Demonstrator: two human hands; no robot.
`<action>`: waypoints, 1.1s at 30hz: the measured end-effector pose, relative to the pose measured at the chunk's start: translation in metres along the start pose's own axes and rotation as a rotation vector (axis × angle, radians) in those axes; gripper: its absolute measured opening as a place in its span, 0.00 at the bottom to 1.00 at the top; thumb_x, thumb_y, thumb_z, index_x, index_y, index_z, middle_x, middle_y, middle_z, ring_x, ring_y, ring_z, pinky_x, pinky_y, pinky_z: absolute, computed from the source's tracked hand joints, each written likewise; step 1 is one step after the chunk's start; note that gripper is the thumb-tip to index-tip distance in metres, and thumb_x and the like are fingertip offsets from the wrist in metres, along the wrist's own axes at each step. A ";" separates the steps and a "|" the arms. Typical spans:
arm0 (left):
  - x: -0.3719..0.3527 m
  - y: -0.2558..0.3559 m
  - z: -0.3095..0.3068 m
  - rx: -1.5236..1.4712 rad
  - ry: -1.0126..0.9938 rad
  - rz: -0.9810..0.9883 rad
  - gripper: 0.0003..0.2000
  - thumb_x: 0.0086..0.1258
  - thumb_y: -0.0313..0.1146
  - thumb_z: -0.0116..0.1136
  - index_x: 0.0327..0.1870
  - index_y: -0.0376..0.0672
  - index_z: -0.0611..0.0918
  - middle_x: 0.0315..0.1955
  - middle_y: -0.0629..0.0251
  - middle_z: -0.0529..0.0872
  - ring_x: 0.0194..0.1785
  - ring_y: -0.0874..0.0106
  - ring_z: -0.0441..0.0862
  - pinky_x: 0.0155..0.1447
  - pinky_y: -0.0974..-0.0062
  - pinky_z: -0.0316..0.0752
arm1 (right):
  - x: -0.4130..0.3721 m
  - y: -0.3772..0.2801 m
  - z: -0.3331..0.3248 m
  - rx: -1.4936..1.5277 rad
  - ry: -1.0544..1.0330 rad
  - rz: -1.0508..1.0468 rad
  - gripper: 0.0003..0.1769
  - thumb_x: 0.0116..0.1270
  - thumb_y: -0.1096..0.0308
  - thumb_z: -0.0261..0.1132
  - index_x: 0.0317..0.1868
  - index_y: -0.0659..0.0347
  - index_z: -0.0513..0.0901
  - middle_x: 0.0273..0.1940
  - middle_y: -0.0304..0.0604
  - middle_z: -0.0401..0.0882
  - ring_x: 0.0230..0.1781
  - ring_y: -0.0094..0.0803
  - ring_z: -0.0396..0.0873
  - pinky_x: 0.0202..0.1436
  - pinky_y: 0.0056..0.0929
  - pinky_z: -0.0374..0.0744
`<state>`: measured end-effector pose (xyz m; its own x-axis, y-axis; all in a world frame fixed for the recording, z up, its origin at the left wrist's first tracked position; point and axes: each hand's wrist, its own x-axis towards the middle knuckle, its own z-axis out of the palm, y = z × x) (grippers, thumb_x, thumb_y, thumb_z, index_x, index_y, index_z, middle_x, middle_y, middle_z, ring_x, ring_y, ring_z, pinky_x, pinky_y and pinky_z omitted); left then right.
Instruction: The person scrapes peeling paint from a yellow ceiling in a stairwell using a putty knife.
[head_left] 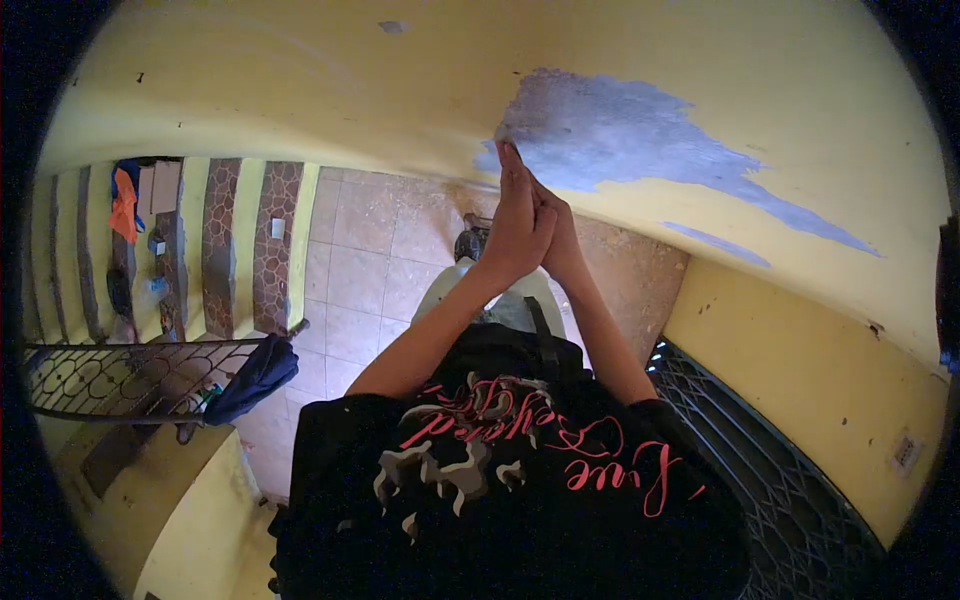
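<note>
Both hands meet in front of my body, palm against palm, with fingers stretched out toward the wall. My left hand (515, 232) lies on the left side of the pair, its thumb resting across toward the other hand. Pressed against it is my right hand (558, 228), partly hidden behind the left one. No object shows in either hand. In this view the fingertips overlap the lower left edge of a bluish-grey bare patch (610, 130) on the yellow wall (300, 80).
Tiled floor (345, 260) lies below, with my shoe (468, 245) near the wall. Steps (275, 240) with an orange cloth (124, 205) are on the left. Dark cloth (255, 380) hangs on a metal railing (110, 375). A folding metal gate (760, 450) stands on the right.
</note>
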<state>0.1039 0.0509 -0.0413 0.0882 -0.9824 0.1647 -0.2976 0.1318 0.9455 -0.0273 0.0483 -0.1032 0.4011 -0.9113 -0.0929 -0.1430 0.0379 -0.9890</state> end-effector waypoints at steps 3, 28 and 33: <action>-0.001 -0.005 0.007 0.100 0.024 -0.041 0.40 0.63 0.30 0.47 0.69 0.22 0.38 0.70 0.31 0.36 0.75 0.43 0.35 0.76 0.61 0.39 | -0.005 0.069 -0.015 -0.544 -0.120 -0.420 0.31 0.64 0.58 0.56 0.64 0.66 0.68 0.57 0.59 0.75 0.57 0.46 0.75 0.58 0.37 0.72; -0.025 0.043 -0.012 0.023 0.004 0.073 0.38 0.66 0.31 0.47 0.70 0.25 0.41 0.70 0.31 0.37 0.75 0.42 0.38 0.75 0.60 0.44 | -0.029 -0.112 0.016 -0.043 0.134 0.169 0.16 0.72 0.69 0.54 0.57 0.67 0.74 0.34 0.42 0.80 0.36 0.24 0.76 0.41 0.24 0.75; -0.023 0.040 -0.007 0.037 0.033 0.069 0.37 0.71 0.38 0.45 0.71 0.28 0.41 0.71 0.33 0.39 0.75 0.44 0.39 0.75 0.59 0.43 | -0.023 -0.104 0.005 -0.121 0.181 0.224 0.14 0.73 0.65 0.54 0.51 0.65 0.80 0.30 0.44 0.81 0.32 0.26 0.77 0.37 0.26 0.75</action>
<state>0.0966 0.0801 -0.0055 0.0970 -0.9662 0.2389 -0.3387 0.1936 0.9207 -0.0170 0.0676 0.0011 0.1818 -0.9443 -0.2742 -0.3210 0.2066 -0.9243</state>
